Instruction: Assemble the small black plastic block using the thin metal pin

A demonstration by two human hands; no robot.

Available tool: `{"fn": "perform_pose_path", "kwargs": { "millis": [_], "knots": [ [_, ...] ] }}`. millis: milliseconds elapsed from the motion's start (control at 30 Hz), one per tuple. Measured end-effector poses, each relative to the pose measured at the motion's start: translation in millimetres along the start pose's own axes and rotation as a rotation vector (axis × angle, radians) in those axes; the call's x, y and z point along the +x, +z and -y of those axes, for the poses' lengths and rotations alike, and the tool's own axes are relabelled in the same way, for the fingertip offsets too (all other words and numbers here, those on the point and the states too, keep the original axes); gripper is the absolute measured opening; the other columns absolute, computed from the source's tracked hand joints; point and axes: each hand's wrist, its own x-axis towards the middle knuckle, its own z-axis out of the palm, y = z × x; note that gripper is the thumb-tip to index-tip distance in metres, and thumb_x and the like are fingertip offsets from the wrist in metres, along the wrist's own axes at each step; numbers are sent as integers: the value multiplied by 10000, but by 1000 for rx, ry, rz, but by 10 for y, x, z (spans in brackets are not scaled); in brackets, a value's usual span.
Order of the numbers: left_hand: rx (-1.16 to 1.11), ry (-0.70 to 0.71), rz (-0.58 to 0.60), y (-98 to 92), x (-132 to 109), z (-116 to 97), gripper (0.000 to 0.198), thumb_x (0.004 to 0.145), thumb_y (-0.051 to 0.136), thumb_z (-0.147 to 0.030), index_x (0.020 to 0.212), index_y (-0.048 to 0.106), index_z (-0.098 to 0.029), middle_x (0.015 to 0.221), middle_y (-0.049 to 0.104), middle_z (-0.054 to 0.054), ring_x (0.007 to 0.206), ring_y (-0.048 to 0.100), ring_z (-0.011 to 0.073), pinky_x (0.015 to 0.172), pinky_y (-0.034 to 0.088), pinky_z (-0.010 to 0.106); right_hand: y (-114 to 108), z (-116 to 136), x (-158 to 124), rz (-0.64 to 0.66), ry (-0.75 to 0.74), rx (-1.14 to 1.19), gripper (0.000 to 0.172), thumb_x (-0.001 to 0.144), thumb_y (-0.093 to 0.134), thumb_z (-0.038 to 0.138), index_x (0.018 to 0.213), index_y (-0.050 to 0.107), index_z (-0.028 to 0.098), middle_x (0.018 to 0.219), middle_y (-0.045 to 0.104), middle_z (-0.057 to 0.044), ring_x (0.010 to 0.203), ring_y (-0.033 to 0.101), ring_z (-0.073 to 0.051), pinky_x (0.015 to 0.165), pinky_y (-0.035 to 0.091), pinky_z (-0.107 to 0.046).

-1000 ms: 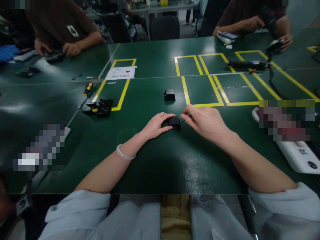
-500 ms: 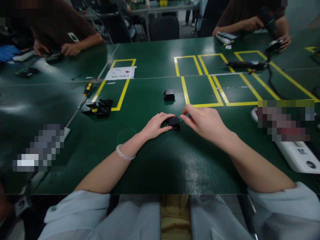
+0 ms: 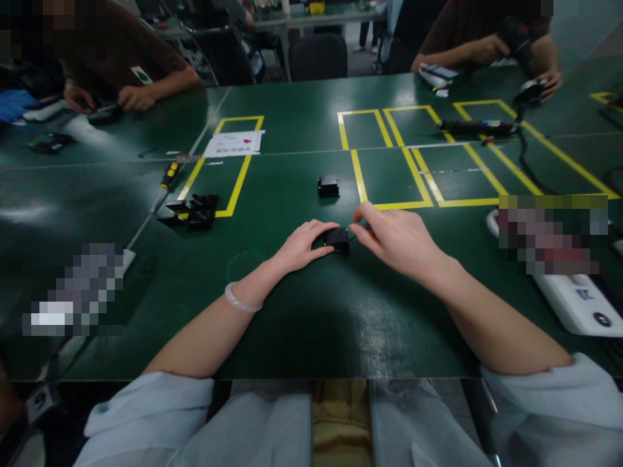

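Blocks: two, black, box-shaped. First block [image 3: 337,239], on the table [image 3: 302,324]; left hand [image 3: 302,245] narrowed around its left end, thumb and fingers on it. Right hand [image 3: 396,235], just right of the first block, fingertips pinched on a stem [image 3: 353,238]: one, thin, dark, reaching the block's right side; wire or tool, cannot tell. Bangle [image 3: 236,302]: one, pale, smooth, on the left wrist.

Second block [image 3: 328,187]: beyond the first block, flat-topped, clear of both hands.

Left of the first block: black parts [image 3: 200,213], angular, thin-walled, count unclear. Screwdriver [image 3: 170,174]: one, yellow-and-black handle, farther beyond-left. Sheet [image 3: 228,146]: one, white, printed, beyond-left.

Tape outlines [image 3: 241,183]: four, yellow, rectangular; one beyond-left of the first block, three beyond-right.
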Motion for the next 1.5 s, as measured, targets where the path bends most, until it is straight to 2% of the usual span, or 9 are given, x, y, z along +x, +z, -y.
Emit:
{"fn": "perform_pose_path", "kwargs": {
  "millis": [133, 333, 433, 600, 767, 1000, 1233, 1333, 1500],
  "knots": [
    [5, -5, 8, -1, 1, 2, 501, 934, 546, -466, 1378, 477, -242, 1215, 574, 78, 1120, 532, 248, 992, 423, 383, -7, 1, 4, 21, 19, -53, 376, 1007, 267, 393, 1059, 579, 189, 813, 717, -61, 692, 642, -197, 554, 236, -285],
    [7, 7, 3, -1, 5, 1, 495, 939, 540, -460, 1380, 477, -245, 1210, 571, 75, 1121, 529, 243, 999, 418, 379, 13, 2, -17, -18, 16, 3, 310, 971, 314, 275, 1168, 533, 181, 822, 718, -42, 689, 641, -183, 573, 270, -281],
    [8, 11, 4, -4, 3, -3, 495, 944, 532, -467, 1381, 478, -241, 1201, 572, 78, 1116, 529, 246, 993, 421, 381, 13, 1, -19, -29, 13, 19, 308, 984, 314, 314, 1147, 536, 179, 824, 718, -43, 694, 642, -182, 574, 269, -277],
    [5, 7, -5, -8, 3, -2, 502, 938, 537, -486, 1374, 482, -242, 1198, 573, 79, 1110, 533, 250, 985, 428, 382, 1, -6, -10, 11, 15, -11, 412, 1003, 280, 470, 1061, 571, 184, 783, 713, -51, 688, 641, -193, 556, 231, -274],
    [1, -2, 16, -20, 6, -11, 501, 940, 538, -474, 1380, 479, -242, 1215, 569, 83, 1122, 531, 250, 994, 423, 387, 25, -19, -2, 1, 14, -57, 359, 1005, 269, 362, 1071, 579, 193, 801, 718, -55, 688, 639, -189, 555, 214, -283],
    [-1, -11, 13, -25, 2, -32, 503, 936, 535, -484, 1379, 483, -250, 1204, 573, 82, 1115, 532, 256, 986, 429, 391, 9, -2, -6, -11, 0, 2, 300, 967, 311, 274, 1122, 551, 183, 831, 717, -47, 679, 623, -173, 569, 254, -281],
    [-3, 19, -4, -17, 4, -10, 505, 937, 551, -467, 1377, 484, -229, 1203, 573, 83, 1116, 531, 245, 991, 421, 378, -3, -8, 2, 16, 34, -50, 389, 1007, 266, 416, 1069, 577, 191, 811, 721, -61, 697, 644, -200, 559, 233, -286],
    [-4, 5, 7, -16, 3, -13, 502, 934, 551, -469, 1375, 485, -239, 1216, 573, 82, 1129, 529, 249, 1003, 419, 386, 5, -12, 4, 26, 53, -68, 346, 999, 278, 347, 1088, 574, 192, 814, 725, -62, 678, 639, -195, 553, 225, -285],
    [-1, -2, 10, -10, 2, -15, 492, 936, 546, -465, 1375, 484, -251, 1218, 575, 77, 1125, 531, 250, 997, 421, 386, 28, -29, -13, -30, 7, 30, 299, 965, 312, 269, 1148, 531, 179, 855, 721, -53, 695, 628, -173, 560, 257, -276]
  ]
}}
